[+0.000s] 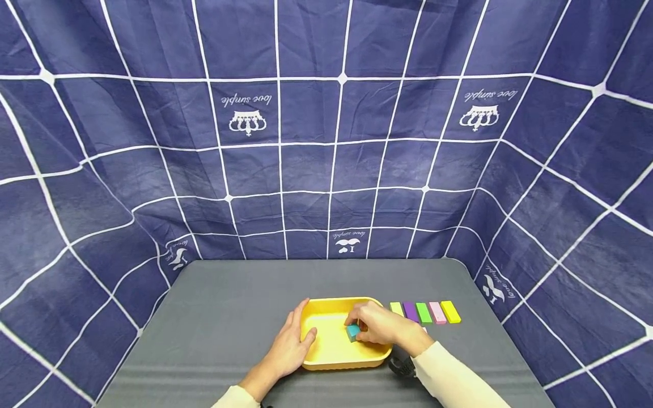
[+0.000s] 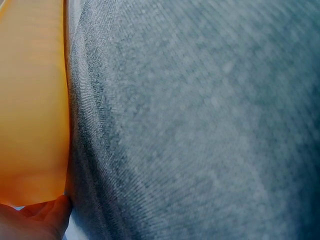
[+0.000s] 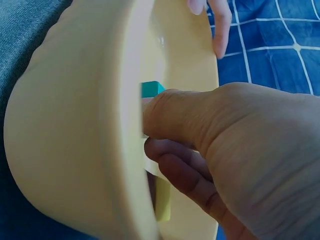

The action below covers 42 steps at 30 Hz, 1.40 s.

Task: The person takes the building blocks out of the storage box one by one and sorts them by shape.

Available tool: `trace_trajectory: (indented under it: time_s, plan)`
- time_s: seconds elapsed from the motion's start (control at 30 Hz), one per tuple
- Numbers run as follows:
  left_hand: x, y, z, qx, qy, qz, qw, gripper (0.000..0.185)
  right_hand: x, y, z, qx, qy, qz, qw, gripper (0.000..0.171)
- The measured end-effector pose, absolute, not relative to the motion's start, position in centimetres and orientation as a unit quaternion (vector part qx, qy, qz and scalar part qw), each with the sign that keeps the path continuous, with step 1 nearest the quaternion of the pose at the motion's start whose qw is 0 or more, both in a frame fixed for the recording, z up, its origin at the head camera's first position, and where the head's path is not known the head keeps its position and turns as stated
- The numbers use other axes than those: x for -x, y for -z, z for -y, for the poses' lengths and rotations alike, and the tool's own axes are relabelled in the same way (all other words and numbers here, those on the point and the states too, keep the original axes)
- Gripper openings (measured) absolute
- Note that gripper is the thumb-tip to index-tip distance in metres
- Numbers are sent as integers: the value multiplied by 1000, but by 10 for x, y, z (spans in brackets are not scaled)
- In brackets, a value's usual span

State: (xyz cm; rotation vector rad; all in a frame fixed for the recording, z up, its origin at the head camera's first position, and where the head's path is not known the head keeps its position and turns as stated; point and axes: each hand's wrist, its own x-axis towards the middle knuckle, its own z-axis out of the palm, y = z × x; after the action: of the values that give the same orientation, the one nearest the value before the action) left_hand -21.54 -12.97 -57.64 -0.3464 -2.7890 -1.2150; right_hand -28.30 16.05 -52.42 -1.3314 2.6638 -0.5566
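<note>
A yellow plastic tray (image 1: 336,364) lies on the table. My left hand (image 1: 287,347) holds its left side, thumb on the inside of the wall and fingers along the outer rim. In the left wrist view the tray's wall (image 2: 35,100) fills the left edge, with fingertips right at its lower corner. Inside the tray my right hand (image 1: 374,324) pinches a small teal block (image 1: 352,332) between thumb and fingers. From the right wrist, the block's top (image 3: 151,89) shows past the thumb; the rest is hidden. Below those fingers a pale yellow piece (image 3: 163,200) shows.
To the right of the tray stand several flat blocks in a row: pale yellow (image 1: 396,308), purple (image 1: 410,311), green (image 1: 423,313), pink (image 1: 437,312) and yellow (image 1: 451,311). The right wrist partly covers another light piece. A blue gridded curtain (image 1: 306,170) encloses the grey table (image 1: 240,300).
</note>
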Motion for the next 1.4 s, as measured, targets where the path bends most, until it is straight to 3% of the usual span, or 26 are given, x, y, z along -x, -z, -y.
trace_trajectory:
  time_s: [0.13,0.57,0.9,1.4]
  plan:
    - [214,576,130,114,399,909,38,77,282,524,-165,434,203,-876,59,31]
    - [219,577,127,118,399,908,51,77,274,514,-192,441,236,-866,-17,26]
    - [217,575,128,113,402,908,38,78,267,502,-213,417,244,-875,-9,28]
    - [214,573,131,114,391,912,44,78,258,500,-246,391,271,-879,-44,32]
